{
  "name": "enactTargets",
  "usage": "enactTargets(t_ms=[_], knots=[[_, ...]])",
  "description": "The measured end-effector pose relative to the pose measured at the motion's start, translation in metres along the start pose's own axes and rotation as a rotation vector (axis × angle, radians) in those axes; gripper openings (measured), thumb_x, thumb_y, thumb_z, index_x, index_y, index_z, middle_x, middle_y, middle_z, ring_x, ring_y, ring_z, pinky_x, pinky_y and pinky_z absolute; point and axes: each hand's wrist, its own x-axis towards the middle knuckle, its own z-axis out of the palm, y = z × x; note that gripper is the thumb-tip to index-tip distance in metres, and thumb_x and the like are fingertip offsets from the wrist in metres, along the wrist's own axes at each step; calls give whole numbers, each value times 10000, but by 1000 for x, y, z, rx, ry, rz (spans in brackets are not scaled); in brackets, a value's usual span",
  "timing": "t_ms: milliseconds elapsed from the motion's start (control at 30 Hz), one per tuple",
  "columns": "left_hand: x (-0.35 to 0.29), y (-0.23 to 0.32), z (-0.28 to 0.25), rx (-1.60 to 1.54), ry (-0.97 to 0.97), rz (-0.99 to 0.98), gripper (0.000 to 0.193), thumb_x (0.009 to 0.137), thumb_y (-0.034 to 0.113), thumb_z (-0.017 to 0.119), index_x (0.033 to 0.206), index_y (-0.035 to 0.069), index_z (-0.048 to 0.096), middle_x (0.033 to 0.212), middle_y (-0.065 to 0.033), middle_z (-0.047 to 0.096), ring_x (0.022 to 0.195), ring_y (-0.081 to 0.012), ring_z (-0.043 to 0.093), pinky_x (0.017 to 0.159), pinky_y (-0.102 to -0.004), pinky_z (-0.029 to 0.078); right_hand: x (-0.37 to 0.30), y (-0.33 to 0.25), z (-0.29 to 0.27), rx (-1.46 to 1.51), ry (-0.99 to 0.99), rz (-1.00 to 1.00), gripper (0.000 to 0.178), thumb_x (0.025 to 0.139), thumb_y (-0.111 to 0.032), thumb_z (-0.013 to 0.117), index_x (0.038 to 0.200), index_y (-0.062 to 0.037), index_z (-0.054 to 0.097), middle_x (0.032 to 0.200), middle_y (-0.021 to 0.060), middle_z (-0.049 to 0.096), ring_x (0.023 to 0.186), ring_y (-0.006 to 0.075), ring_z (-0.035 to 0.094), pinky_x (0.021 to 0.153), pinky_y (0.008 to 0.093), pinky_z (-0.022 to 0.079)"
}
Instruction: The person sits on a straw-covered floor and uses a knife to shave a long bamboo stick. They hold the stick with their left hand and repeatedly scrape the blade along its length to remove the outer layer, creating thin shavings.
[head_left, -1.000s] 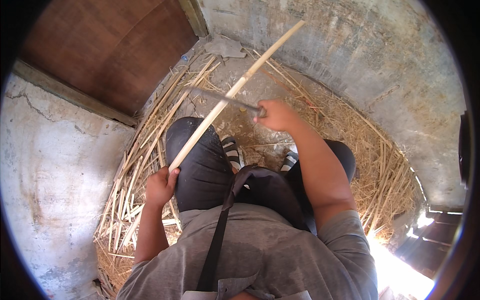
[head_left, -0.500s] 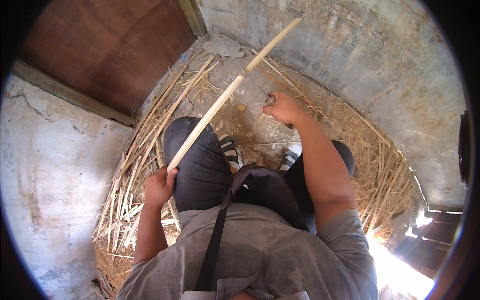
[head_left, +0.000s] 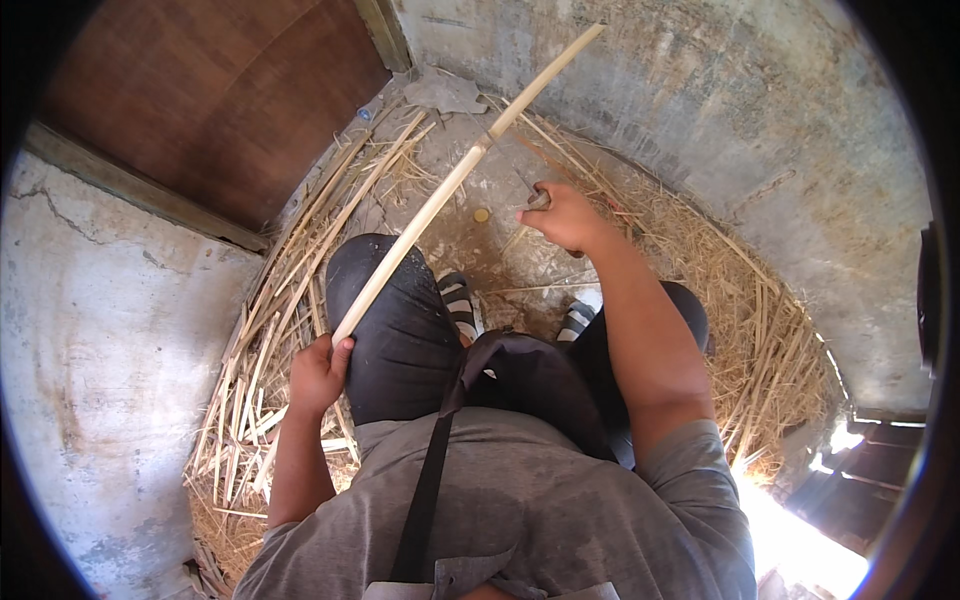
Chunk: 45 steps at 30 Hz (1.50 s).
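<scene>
My left hand is closed round the near end of a long pale bamboo strip. From there the strip slants up and away to the right, crossing over my left knee, with a darker node partway along it. My right hand grips the handle of a knife to the right of the strip. Its thin blade points up and left toward the node and is hard to make out against the floor. Whether the blade touches the strip I cannot tell.
Split bamboo strips lie heaped along the left wall. Fine shavings and more strips pile up by the right wall. A brown door panel stands at the far left. A small yellowish disc lies on the floor beyond my sandals.
The bamboo strip has slid slightly away from me, its far end a little higher up. My right hand with the knife has shifted slightly left. My left hand stays nearly in place.
</scene>
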Motion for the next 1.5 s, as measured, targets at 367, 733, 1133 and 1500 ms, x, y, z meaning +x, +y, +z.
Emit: enactTargets(t_ms=[367,733,1133,1500], knots=[[-2,-1,3,-67,44,33,461,971,426,659,786,7,612,590,-193,575,544,-391,592,531,-449,449,-32,-30,-46,-240,79,-111,545,816,-301,745,1229,40,640,1092,273,684,1039,395,668,896,446,512],[0,-3,0,-64,1,9,480,971,441,657,775,5,608,576,-183,562,531,-375,581,527,-435,444,-33,-38,-42,80,-159,74,501,813,-198,716,1215,76,599,761,154,662,633,230,634,602,375,499],[1,-2,2,-138,-37,-36,453,991,452,630,877,15,672,605,-161,588,548,-293,596,556,-398,463,-33,-10,-62,711,-142,-23,337,829,-103,765,1059,-26,530,607,-9,510,476,85,466,465,262,360],[2,-3,-3,-15,-16,5,470,982,447,643,832,1,644,606,-186,590,549,-362,597,551,-425,464,-15,-11,-21,475,-287,86,264,860,-90,719,1049,-23,548,627,2,525,502,94,495,479,272,402]])
